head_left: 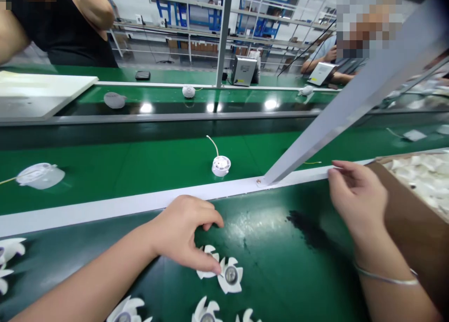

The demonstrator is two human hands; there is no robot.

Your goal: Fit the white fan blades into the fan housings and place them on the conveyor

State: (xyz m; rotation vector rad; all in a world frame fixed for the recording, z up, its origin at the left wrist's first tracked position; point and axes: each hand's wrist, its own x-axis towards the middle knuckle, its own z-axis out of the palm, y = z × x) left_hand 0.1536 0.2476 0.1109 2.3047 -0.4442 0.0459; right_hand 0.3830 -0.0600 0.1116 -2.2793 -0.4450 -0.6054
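Note:
My left hand point(191, 231) hovers over the near green tabletop, thumb and fingers apart. Its thumb is over a pair of white fan impellers point(230, 275), which lie side by side with grey hubs; whether it touches them I cannot tell. My right hand point(361, 200) is at the white rail, right of the slanted post, fingers loosely curved with a gap to the thumb and nothing visible between them. On the green belt beyond the rail sits a round white motor housing point(221, 166) with a wire sticking up. More impellers point(206, 311) lie along the near edge.
A slanted white post point(333, 107) rises from the rail point(126, 203) between my hands. At right stands a cardboard box point(403, 191) of white parts. Another white housing point(40, 175) lies on the belt at left. Co-workers point(77, 27) are across the line.

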